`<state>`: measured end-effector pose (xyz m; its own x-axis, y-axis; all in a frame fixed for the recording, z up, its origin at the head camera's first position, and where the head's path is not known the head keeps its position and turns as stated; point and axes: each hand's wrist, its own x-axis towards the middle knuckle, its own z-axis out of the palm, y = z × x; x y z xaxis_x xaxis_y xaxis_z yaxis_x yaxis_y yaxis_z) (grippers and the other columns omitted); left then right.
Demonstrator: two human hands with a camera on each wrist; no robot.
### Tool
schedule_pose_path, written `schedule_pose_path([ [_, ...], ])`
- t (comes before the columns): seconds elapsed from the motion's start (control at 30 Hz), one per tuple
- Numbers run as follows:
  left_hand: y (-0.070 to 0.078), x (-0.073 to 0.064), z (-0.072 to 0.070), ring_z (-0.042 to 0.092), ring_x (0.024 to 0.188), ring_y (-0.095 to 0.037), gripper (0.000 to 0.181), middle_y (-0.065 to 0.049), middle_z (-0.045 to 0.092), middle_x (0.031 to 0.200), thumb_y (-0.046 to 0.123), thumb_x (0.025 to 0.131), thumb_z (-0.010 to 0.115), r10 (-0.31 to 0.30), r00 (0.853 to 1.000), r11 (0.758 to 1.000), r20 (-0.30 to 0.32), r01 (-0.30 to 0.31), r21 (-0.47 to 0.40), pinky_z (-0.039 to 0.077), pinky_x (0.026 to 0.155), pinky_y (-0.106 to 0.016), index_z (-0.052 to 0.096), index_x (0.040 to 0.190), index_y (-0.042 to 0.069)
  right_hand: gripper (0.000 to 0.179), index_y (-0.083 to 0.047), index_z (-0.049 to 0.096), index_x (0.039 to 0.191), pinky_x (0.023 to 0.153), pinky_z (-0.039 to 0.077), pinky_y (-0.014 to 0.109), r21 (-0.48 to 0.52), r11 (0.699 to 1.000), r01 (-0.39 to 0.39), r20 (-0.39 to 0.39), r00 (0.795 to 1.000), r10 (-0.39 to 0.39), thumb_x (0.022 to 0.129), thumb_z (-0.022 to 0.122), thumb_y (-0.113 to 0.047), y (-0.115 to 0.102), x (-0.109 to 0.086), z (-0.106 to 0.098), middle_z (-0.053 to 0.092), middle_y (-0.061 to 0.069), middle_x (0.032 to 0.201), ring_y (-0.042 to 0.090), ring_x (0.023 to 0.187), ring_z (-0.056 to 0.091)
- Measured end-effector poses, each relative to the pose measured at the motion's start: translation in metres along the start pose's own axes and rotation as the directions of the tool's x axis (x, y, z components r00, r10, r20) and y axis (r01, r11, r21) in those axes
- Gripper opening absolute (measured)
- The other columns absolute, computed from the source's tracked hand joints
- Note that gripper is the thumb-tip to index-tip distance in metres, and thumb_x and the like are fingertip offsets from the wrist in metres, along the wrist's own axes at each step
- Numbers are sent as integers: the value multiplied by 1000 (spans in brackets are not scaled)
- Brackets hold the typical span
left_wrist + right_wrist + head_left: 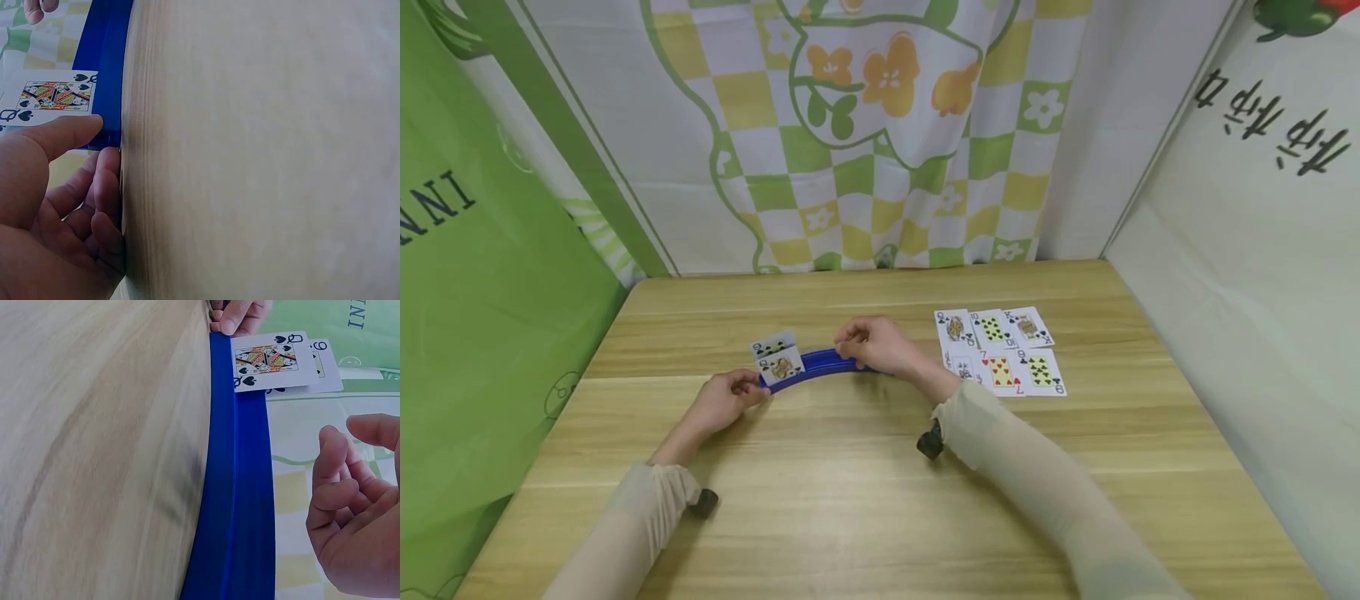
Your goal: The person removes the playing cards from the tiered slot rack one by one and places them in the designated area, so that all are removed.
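A curved blue card holder (823, 363) lies on the table in the head view. At its left end, my left hand (724, 402) grips it, with the thumb (81, 130) on its front face and the fingers beside and below. Standing in the slot near that hand is a queen of spades (272, 360). Another spade card (330, 369) stands behind the queen, partly covered by it. Over the holder's right part is my right hand (883, 343). Its fingers are loosely bent, thumb and index finger apart, and nothing is between them in the right wrist view.
To the right, several face-up playing cards lie in two rows, among them a king (1030, 327) and a seven of hearts (1002, 372). My right forearm partly overlaps the lower row. A patterned curtain (887, 208) hangs behind the wooden table (865, 500).
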<state>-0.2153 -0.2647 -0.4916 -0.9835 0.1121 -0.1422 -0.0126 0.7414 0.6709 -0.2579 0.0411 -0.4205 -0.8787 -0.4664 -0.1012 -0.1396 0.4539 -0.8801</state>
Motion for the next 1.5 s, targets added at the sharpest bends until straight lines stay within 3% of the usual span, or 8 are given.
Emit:
schedule_pose_path([
  [0.27, 0, -1, 0, 59, 80, -14, 41, -11, 70, 95, 26, 91, 72, -3, 1000, 1000, 0, 3, -5, 47, 67, -23, 65, 118, -4, 17, -12, 69, 109, 66, 54, 32, 15, 1000, -11, 13, 1000, 11, 98, 63, -23, 0, 5, 7, 69, 4, 96, 33, 83, 68],
  [0.4, 1, -1, -1, 59, 81, -14, 41, -11, 70, 96, 26, 92, 72, -5, 1000, 1000, 5, 5, -2, 46, 67, -23, 65, 119, -4, 17, -11, 69, 110, 66, 55, 33, 11, 1000, -4, 7, 1000, 4, 98, 64, -23, -2, 7, 12, 68, 3, 96, 29, 78, 67],
  [0.57, 1, -1, -1, 58, 80, -14, 41, -11, 70, 95, 27, 92, 71, -7, 1000, 1000, 6, 7, -1, 46, 67, -22, 65, 119, -3, 14, -13, 70, 107, 67, 55, 35, 24, 1000, 1, 7, 1000, -2, 97, 65, -22, -5, 10, 18, 68, 4, 95, 36, 81, 68],
  [0.8, 0, 0, -1, 58, 79, -13, 40, -10, 70, 94, 26, 91, 72, -1, 1000, 1000, 1, 1, -10, 46, 66, -23, 65, 117, -3, 17, -12, 69, 110, 70, 54, 43, 39, 999, 2, 21, 1000, -3, 98, 64, -23, -5, 16, 26, 69, 11, 102, 40, 86, 68],
  [0.93, 0, 0, -1, 58, 79, -13, 40, -10, 70, 94, 26, 91, 72, -4, 1000, 1000, 5, 4, -12, 46, 66, -23, 65, 117, -3, 20, -9, 69, 112, 64, 53, 37, 42, 999, 4, 20, 1000, -5, 98, 64, -22, -6, 20, 31, 69, 11, 102, 44, 89, 68],
  [1.0, 0, 0, -1, 58, 79, -13, 39, -10, 70, 94, 26, 91, 72, -5, 1000, 1000, 6, 5, -12, 46, 66, -23, 65, 117, -3, 21, -8, 69, 113, 63, 53, 36, 44, 999, 9, 19, 1000, -10, 98, 64, -22, -6, 21, 33, 69, 12, 102, 44, 88, 68],
  [1.23, 0, 1, -1, 58, 79, -14, 38, -11, 70, 93, 25, 91, 73, -4, 1000, 1000, 8, 4, -22, 46, 66, -23, 65, 116, -3, 19, -8, 69, 111, 79, 55, 56, 71, 997, 16, 24, 1000, -18, 98, 64, -21, -7, 25, 37, 68, 6, 98, 42, 87, 68],
  [1.5, -2, 3, -2, 59, 81, -14, 38, -10, 70, 96, 26, 91, 72, -14, 1000, 1000, 18, 14, -12, 47, 69, -24, 65, 118, -1, 13, -12, 70, 106, 78, 57, 52, 69, 997, 20, 20, 1000, -22, 96, 66, -20, -9, 29, 42, 69, 4, 95, 31, 76, 68],
])
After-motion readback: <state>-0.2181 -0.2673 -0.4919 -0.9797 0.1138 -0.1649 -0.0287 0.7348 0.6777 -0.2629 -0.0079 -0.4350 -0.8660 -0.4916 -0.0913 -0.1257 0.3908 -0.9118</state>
